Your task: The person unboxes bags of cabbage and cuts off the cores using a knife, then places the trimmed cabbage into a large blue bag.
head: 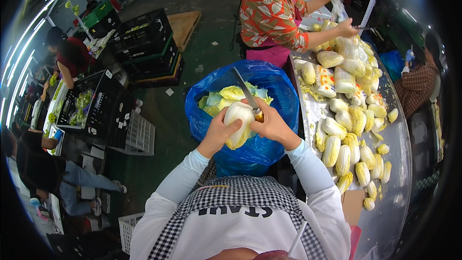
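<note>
My left hand [220,130] holds a pale napa cabbage [239,122], its white base turned away from me and its yellow leaf end towards my body. In my right hand [272,122] is a knife [242,86] with a yellowish handle, its blade pointing up and away to the left. The knife's handle end lies close against the cabbage's right side. Both hands are above a large blue plastic bag [202,90], which stands open and has loose cabbage leaves [231,95] inside.
To the right, a metal table [393,151] bears many trimmed and some bagged cabbages [332,151]. A co-worker in a patterned shirt [270,11] stands beyond the bag, handling plastic film. Black crates [144,43] are stacked at the left, near a white crate [140,133] and other workers.
</note>
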Motion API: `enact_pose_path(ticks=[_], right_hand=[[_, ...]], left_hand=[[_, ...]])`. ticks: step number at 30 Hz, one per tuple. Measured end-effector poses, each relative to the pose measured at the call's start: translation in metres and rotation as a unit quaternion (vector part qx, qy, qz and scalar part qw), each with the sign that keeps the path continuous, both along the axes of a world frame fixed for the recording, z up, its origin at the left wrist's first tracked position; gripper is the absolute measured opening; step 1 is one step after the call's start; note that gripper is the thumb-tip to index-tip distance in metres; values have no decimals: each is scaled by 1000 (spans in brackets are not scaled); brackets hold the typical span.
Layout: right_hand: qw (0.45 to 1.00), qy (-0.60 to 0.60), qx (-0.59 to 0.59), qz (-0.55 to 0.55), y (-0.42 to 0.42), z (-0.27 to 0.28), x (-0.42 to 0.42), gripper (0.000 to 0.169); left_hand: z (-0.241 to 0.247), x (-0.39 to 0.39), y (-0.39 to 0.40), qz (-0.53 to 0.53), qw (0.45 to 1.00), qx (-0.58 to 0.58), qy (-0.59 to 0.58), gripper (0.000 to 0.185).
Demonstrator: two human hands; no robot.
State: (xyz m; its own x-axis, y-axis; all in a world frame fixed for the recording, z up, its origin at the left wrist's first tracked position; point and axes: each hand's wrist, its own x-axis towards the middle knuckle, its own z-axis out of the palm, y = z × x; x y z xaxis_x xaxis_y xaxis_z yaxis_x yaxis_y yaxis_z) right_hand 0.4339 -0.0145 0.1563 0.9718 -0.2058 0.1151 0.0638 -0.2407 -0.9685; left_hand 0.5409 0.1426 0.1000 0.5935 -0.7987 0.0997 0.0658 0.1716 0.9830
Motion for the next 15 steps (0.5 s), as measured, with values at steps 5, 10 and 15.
enact_pose_path(ticks=[5, 10, 15], right_hand=[[987, 55, 140, -58, -15, -24, 14, 38], [971, 91, -60, -211, -47, -54, 30, 22], [990, 53, -75, -109, -21, -19, 26, 67]], left_hand=[[-2, 13, -8, -5, 975, -79, 207, 64], [-3, 34, -9, -53, 902, -175, 390, 65], [-12, 41, -4, -39, 918, -126, 374, 64]])
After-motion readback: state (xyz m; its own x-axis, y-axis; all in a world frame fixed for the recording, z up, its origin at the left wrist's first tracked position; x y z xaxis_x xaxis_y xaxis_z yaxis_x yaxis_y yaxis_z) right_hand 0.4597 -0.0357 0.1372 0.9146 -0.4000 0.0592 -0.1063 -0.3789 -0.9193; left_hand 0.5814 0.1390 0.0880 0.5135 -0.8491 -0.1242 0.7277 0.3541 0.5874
